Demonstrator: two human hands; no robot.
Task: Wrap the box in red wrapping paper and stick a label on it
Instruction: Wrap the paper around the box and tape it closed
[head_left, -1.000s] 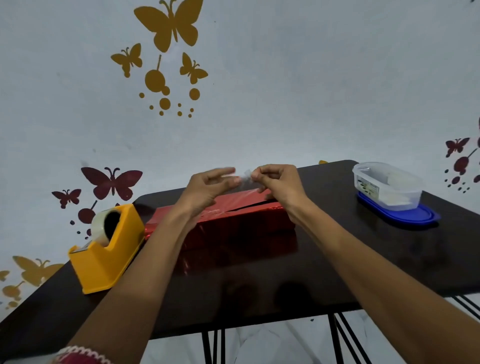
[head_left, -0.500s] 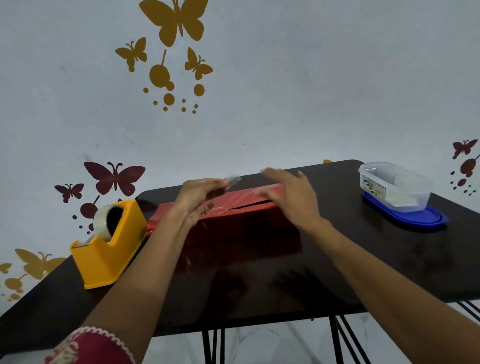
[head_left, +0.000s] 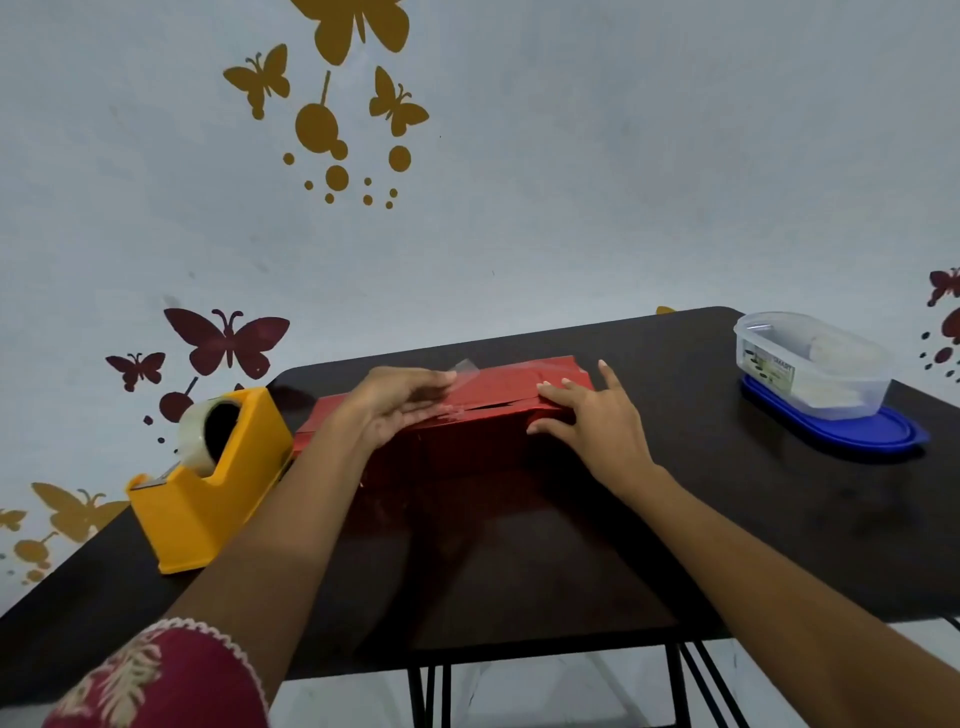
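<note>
Wrapping paper (head_left: 519, 387) red; tape dispenser (head_left: 197, 509) yellow; table (head_left: 753, 519) black; lid (head_left: 883, 439) blue; wall (head_left: 571, 182) pale, gold and maroon butterflies (head_left: 228, 345)

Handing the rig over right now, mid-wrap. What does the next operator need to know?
Left hand: pinches a strip of clear tape over the box top.
Right hand: open and flat, pressing the paper down on the box's right part.
Box: middle of the table, red paper folded round it, top seam gaping.
Yellow tape dispenser is to its left, clear tub far right.
Done: paper wrapped round.
Left: tape the seam, check the ends, stick the label; no label in sight.
</note>
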